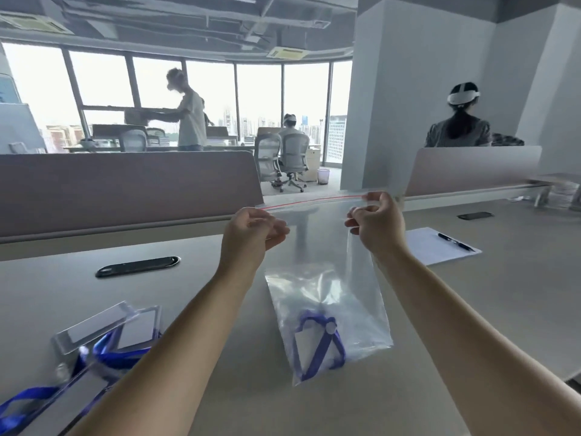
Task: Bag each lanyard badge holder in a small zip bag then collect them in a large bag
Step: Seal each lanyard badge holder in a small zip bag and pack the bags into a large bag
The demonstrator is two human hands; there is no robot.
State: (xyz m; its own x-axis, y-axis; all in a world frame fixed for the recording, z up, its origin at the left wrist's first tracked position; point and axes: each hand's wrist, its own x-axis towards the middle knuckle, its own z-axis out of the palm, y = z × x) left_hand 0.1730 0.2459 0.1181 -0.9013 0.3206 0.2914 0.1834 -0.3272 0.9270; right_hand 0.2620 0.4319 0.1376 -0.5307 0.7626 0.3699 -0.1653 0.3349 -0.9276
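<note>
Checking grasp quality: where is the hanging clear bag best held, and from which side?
Probably by the red-lined zip strip, pinched at both top corners from the near side: the bag hangs limp, a badge holder weighing its bottom.

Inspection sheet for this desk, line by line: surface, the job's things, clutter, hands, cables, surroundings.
Surface: pale desk with a black oval cable slot.
Job's things: clear large bag held up, one badge holder with a blue lanyard at its bottom; whether that one sits in a small bag cannot be told. More badge holders lie at the left.
Clutter: paper with a pen on it, a dark phone, a stack at the far right.
Hands: left hand and right hand pinch the large bag's top edge.
Cables: nothing seen.
Surroundings: partition, windows, a seated person beyond.
</note>
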